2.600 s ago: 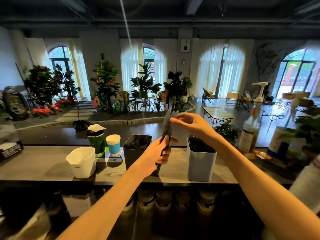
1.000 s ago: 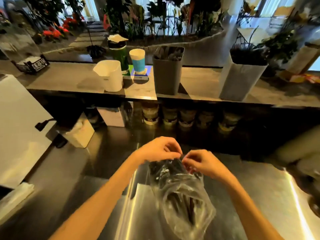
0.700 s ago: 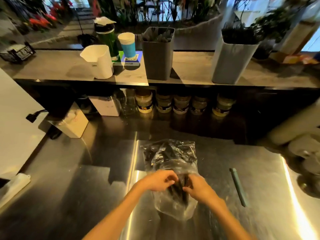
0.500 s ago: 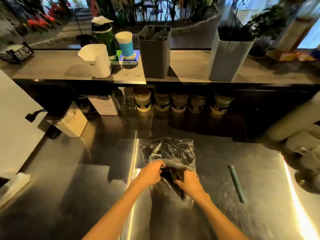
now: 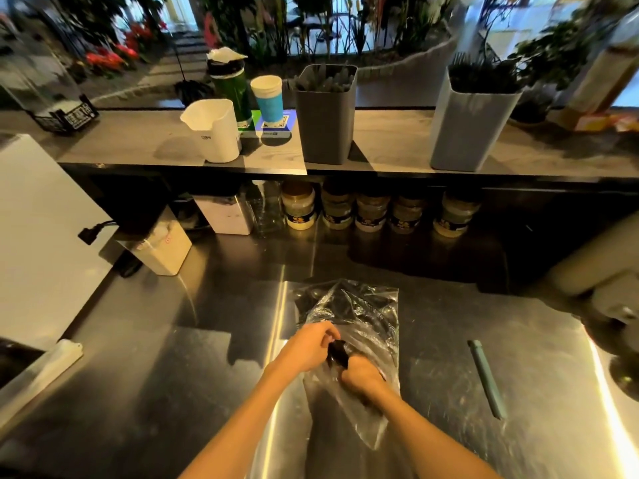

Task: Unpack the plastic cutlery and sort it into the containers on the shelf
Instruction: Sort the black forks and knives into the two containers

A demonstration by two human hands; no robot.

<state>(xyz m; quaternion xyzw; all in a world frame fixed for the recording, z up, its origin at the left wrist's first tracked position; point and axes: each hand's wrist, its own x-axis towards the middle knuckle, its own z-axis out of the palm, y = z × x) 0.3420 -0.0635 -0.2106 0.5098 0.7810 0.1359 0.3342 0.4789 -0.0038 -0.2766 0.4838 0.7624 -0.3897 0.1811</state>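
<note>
Lower centre: bag [image 5: 359, 316] of cutlery [image 5: 337, 354] lying on steel counter [image 5: 173, 357]. Left hand [image 5: 307, 347] and right hand [image 5: 361, 378] both curling round the dark cutlery. Upper frame: grey bin [image 5: 326, 122] and pale bin [image 5: 470, 129] standing well apart at shelf [image 5: 138, 140] front edge.

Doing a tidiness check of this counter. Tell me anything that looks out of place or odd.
Only one thing stands out: a teal stick-like tool lies loose on the steel counter, right of the plastic bag both hands are working on, apart from it. The containers on the shelf stand upright; nothing looks spilled.
</note>
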